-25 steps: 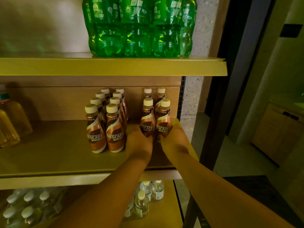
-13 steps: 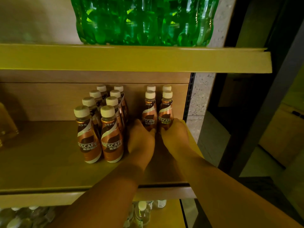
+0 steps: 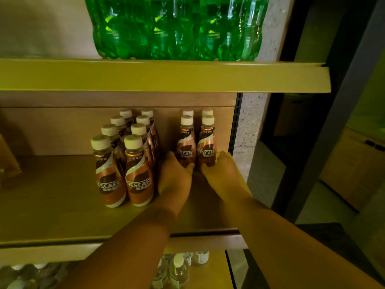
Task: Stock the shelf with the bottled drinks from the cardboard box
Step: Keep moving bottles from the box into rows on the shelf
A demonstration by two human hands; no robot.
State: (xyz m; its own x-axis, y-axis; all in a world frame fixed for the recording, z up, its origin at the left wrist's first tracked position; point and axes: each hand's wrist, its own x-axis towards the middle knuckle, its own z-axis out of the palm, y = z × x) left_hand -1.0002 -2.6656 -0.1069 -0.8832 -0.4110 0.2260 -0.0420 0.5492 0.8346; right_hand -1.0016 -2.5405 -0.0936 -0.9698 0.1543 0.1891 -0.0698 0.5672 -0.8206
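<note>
Now the two front coffee bottles of the right-hand group stand deeper on the middle shelf (image 3: 62, 215) than a second ago, set just in front of the back pair by the rear panel. This indicates that the placement is nearly complete; release of both bottles is judged to be the remaining step.

Left to right: a pale yellow bottle (image 3: 8, 159) sits at the far left edge of the shelf, partly out of view. An eight-bottle block of Nescafé coffee bottles (image 3: 125, 161) stands in two columns. The left hand (image 3: 177, 174) lies just beside that block, its thumb and fingers curled round the base of the left coffee bottle (image 3: 186, 147). The right hand (image 3: 223, 171) grips the base of the right coffee bottle (image 3: 206, 146) in the same manner. Both bottles stand upright and close together.

Above, a shrink-wrapped pack of green soda bottles (image 3: 177, 28) rests on the upper shelf (image 3: 270, 79), limiting headroom. The eight-bottle block crowds the left wrist; withdraw with care. Small clear bottles (image 3: 179, 270) occupy the lower shelf. No cardboard box is in view.
</note>
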